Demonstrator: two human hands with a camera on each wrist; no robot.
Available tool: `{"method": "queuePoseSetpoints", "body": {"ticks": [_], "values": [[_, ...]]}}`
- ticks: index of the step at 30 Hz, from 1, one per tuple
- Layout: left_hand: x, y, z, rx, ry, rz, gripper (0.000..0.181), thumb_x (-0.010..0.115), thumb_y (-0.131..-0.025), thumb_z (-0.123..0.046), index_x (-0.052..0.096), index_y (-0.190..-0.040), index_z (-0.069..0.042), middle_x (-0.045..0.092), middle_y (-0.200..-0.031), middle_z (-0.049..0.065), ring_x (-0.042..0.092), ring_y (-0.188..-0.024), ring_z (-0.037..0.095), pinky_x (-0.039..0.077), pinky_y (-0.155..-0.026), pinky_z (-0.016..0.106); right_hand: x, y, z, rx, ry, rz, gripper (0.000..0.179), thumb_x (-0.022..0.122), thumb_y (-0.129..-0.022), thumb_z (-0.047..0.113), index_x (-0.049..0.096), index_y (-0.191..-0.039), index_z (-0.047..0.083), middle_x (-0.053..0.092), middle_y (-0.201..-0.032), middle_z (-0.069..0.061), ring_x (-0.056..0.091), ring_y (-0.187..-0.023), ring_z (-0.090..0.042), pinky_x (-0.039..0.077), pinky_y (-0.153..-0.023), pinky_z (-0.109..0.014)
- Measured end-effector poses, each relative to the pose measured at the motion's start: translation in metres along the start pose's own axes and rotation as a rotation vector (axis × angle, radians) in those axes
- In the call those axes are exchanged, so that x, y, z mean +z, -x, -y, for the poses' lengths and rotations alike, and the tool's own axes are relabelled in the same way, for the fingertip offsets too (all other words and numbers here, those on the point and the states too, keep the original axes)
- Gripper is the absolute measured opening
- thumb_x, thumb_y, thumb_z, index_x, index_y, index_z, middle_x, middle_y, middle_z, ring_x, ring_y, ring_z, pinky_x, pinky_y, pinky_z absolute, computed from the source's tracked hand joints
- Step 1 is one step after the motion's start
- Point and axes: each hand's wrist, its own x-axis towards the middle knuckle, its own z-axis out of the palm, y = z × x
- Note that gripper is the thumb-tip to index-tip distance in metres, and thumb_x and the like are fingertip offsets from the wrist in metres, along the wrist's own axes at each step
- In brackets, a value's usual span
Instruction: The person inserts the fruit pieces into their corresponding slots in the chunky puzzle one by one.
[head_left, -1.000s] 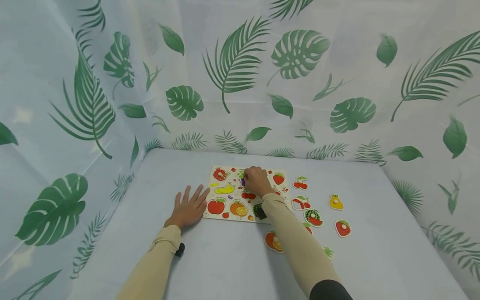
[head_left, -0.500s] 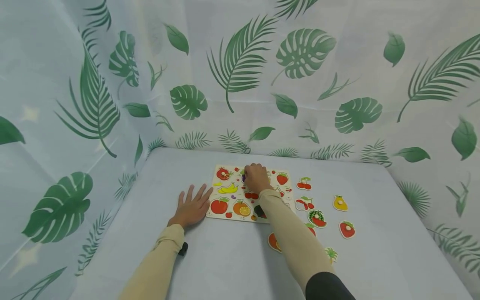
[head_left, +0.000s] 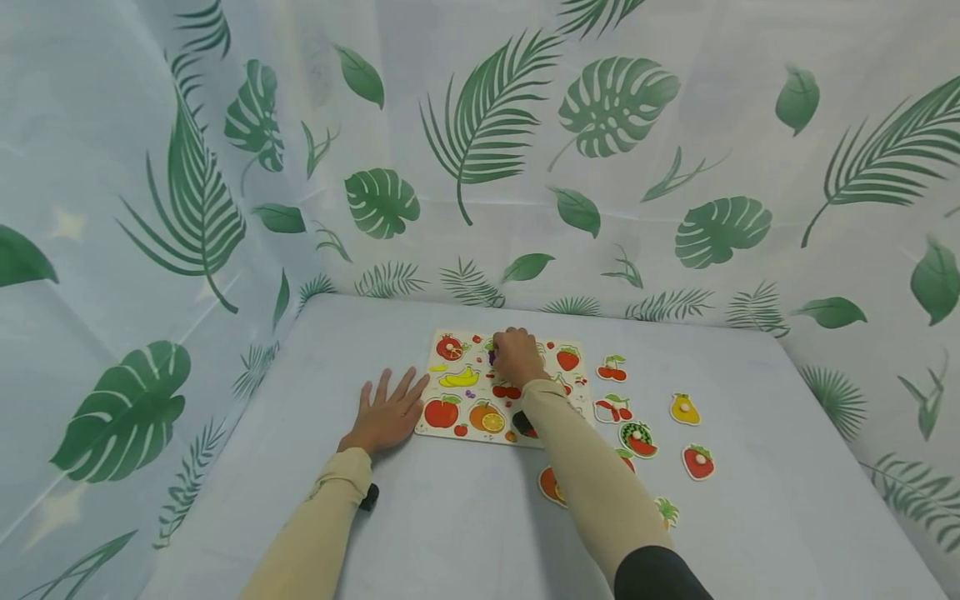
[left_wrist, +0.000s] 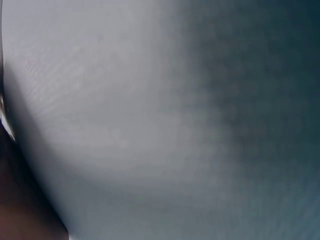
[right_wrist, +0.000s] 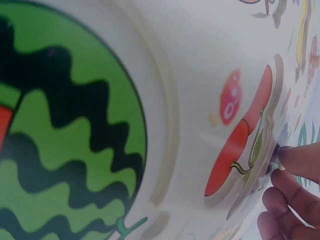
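Observation:
A fruit puzzle board (head_left: 480, 385) lies on the white table, printed with bananas, an apple, an orange and other fruit. My left hand (head_left: 385, 418) rests flat beside its left edge, fingers spread and fingertips at the edge. In the left wrist view only blurred pale cloth and a strip of skin show. My right hand (head_left: 516, 354) is over the board's upper middle, pinching a purple grape piece (head_left: 492, 356) between thumb and fingers. The right wrist view shows that pinch, with the printed watermelon (right_wrist: 75, 115) and cherries (right_wrist: 232, 155) nearer the camera. The hand hides much of the piece.
Loose pieces lie right of the board: two pairs of cherries (head_left: 611, 369), a watermelon (head_left: 638, 440), a pear (head_left: 684, 409) and a strawberry (head_left: 698, 462). An orange piece (head_left: 551, 485) and a pineapple (head_left: 667, 512) lie nearer, by the right sleeve. Leaf-patterned curtains (head_left: 480, 150) stand behind the table.
The right hand stays at the grape piece with only a slight shift of its fingers. The whole head view has drifted a little; the left hand keeps its place beside the board.

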Motion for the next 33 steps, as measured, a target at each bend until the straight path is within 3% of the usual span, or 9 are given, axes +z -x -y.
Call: {"method": "queuePoseSetpoints", "body": {"ticks": [6, 14, 18, 25, 33], "values": [[0.0, -0.002, -0.001, -0.008, 0.001, 0.014, 0.063, 0.034, -0.113, -0.041, 0.024, -0.173, -0.024, 0.011, -0.18, 0.007, -0.009, -0.163, 0.041, -0.011, -0.125, 0.064, -0.001, 0.002, -0.002, -0.009, -0.02, -0.002, 0.012, 0.074, -0.099, 0.008, 0.08, -0.107, 0.001, 0.072, -0.096, -0.013, 0.059, -0.09, -0.031, 0.052, -0.094, -0.046], [-0.001, -0.003, -0.002, -0.028, -0.016, 0.05, 0.064, 0.034, -0.113, -0.041, 0.019, -0.174, -0.025, 0.006, -0.18, 0.005, -0.012, -0.162, 0.041, -0.012, -0.125, 0.064, -0.013, 0.009, -0.002, -0.017, -0.088, 0.016, 0.024, 0.073, -0.099, 0.008, 0.079, -0.121, 0.001, 0.076, -0.114, -0.017, 0.067, -0.106, -0.037, 0.051, -0.104, -0.056], [-0.004, 0.0, -0.004, -0.024, 0.0, 0.033, 0.062, 0.036, -0.114, -0.039, 0.024, -0.173, -0.023, 0.01, -0.18, 0.007, -0.008, -0.162, 0.042, -0.01, -0.125, 0.065, -0.022, 0.013, -0.005, -0.022, -0.107, 0.006, 0.025, 0.071, -0.1, 0.008, 0.078, -0.123, 0.0, 0.076, -0.116, -0.018, 0.068, -0.108, -0.039, 0.051, -0.102, -0.059], [-0.003, 0.001, -0.004, -0.014, 0.002, 0.023, 0.063, 0.037, -0.113, -0.038, 0.025, -0.173, -0.022, 0.011, -0.18, 0.008, -0.008, -0.162, 0.043, -0.01, -0.125, 0.065, -0.041, 0.029, -0.023, -0.055, -0.151, -0.088, 0.025, 0.073, -0.1, 0.005, 0.076, -0.122, -0.004, 0.075, -0.116, -0.022, 0.068, -0.107, -0.042, 0.051, -0.096, -0.063], [-0.001, -0.001, -0.003, -0.007, 0.007, 0.028, 0.064, 0.038, -0.113, -0.039, 0.024, -0.173, -0.022, 0.01, -0.18, 0.008, -0.009, -0.162, 0.044, -0.01, -0.124, 0.067, -0.055, 0.063, -0.057, -0.119, -0.084, -0.224, 0.023, 0.077, -0.094, 0.001, 0.078, -0.116, -0.004, 0.075, -0.109, -0.023, 0.067, -0.097, -0.046, 0.053, -0.086, -0.065]]}}
